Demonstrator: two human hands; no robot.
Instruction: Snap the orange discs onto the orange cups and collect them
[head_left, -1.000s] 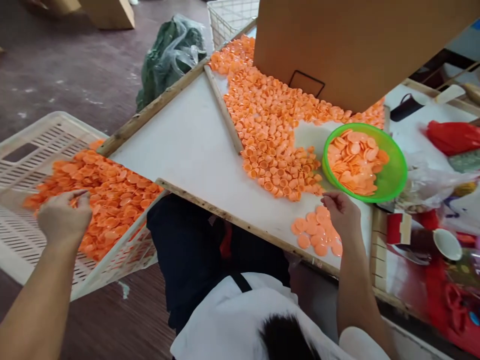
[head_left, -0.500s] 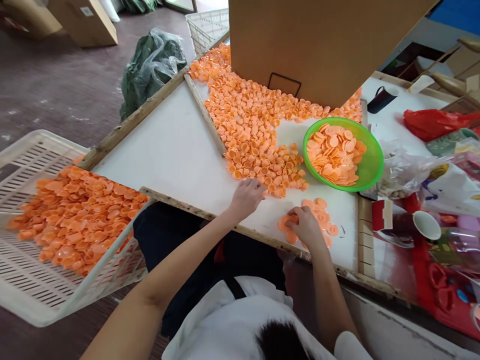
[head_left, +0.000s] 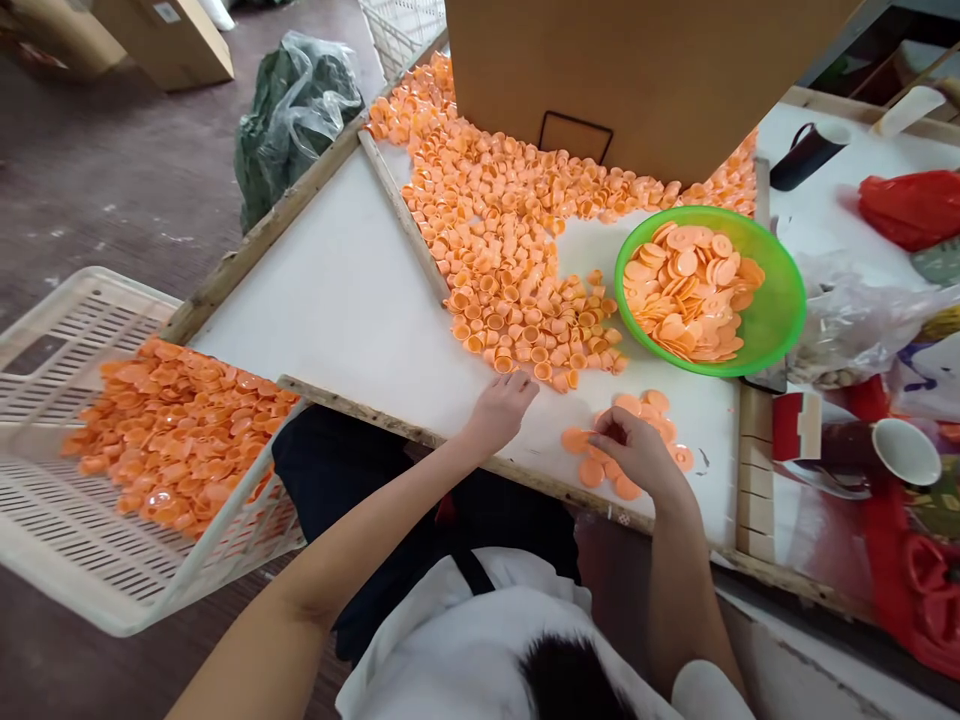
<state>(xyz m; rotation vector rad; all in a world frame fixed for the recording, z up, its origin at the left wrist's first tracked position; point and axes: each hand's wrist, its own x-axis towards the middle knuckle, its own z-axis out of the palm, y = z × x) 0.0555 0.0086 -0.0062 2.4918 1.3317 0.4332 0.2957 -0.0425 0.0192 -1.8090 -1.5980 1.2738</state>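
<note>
My left hand [head_left: 504,412] is over the white table top at the near edge of a heap of small orange plastic cups [head_left: 517,300]. Its fingers curl downward, and whatever they hold is hidden beneath them. To the right, my right hand [head_left: 637,452] pinches the edge of a flat round orange disc [head_left: 576,440] between thumb and fingers. Several more loose orange discs [head_left: 626,487] lie under and around that hand. Beyond it stands a green bowl [head_left: 784,300] filled with similar discs.
A large cardboard box [head_left: 600,60] stands at the back among the cups. At left, a white plastic crate [head_left: 97,590] holds many orange pieces. Wooden strips [head_left: 360,410] edge the table. A mug [head_left: 900,450] and a red bag [head_left: 907,205] lie at right.
My right hand has shifted slightly right and its thumb and fingers now show pinching the disc's edge. My left hand stays by the cups. The camera view has moved a little.
</note>
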